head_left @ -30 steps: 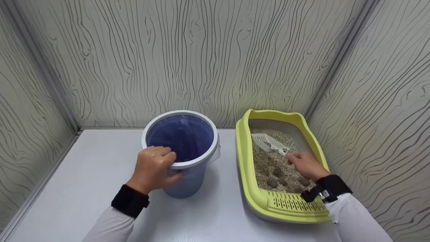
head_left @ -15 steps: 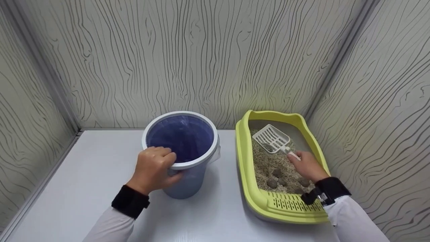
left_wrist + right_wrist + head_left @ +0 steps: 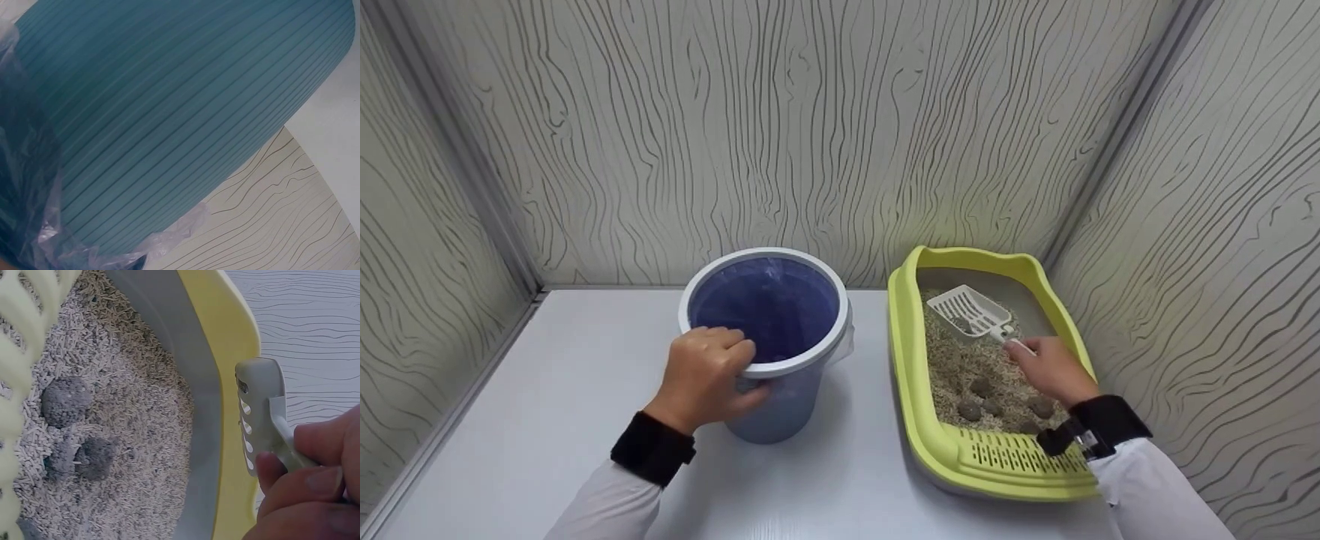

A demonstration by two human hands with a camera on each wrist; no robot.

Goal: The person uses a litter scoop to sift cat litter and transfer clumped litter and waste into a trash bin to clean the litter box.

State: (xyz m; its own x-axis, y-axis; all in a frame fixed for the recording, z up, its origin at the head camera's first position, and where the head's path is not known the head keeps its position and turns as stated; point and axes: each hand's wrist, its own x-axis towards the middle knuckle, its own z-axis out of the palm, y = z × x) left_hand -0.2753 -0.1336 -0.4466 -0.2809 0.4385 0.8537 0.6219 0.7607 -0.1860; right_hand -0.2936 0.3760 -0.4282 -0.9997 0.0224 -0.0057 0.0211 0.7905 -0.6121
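Note:
My left hand (image 3: 701, 375) grips the near rim of a blue trash bin (image 3: 780, 412), fingers over the edge and thumb outside. A thin plastic liner (image 3: 53, 225) hangs over the bin's ribbed wall in the left wrist view. My right hand (image 3: 1054, 371) holds a white slotted litter scoop (image 3: 986, 307) by its handle, above the far part of a yellow-rimmed litter box (image 3: 913, 375). A grey clump (image 3: 962, 325) lies at the scoop's near left side. Below, several dark clumps (image 3: 66, 402) rest on the pellet litter (image 3: 140, 467).
The bin and litter box stand apart on a white table (image 3: 577, 375). Patterned panels (image 3: 810, 135) close off the back and both sides. A perforated yellow ledge (image 3: 1020, 454) spans the box's near end.
The scoop has turned from nearly edge-on to showing its slotted face, then tilted slightly back. It stays above the litter in my right hand. My left hand keeps its place on the bin.

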